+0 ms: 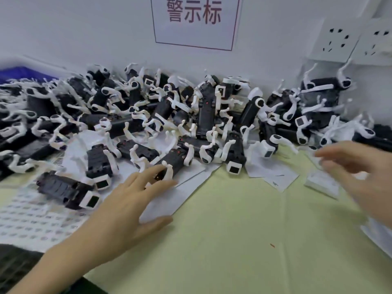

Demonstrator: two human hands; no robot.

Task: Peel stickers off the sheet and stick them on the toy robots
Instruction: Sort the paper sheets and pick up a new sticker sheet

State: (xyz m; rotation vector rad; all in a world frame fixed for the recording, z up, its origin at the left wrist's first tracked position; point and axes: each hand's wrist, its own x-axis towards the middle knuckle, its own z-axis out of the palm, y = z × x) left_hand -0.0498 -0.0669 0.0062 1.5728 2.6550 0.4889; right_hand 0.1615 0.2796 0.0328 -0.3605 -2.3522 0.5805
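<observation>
- Left hand (131, 206), grip wide and empty, fingertips at a toy robot (178, 159).
- Right hand (358, 177), blurred, grip wide, above the green surface (233, 230).

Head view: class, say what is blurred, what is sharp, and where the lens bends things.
In the head view the right hand is smeared by motion blur; the left hand is clearer; the toy robots mid-pile look fairly sharp, softer leftwards; the wall sockets lean from wide-angle distortion.

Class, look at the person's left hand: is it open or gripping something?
Open. The left hand has straight, spread fingers, with fingertips by a toy robot; they curl round nothing.
</observation>
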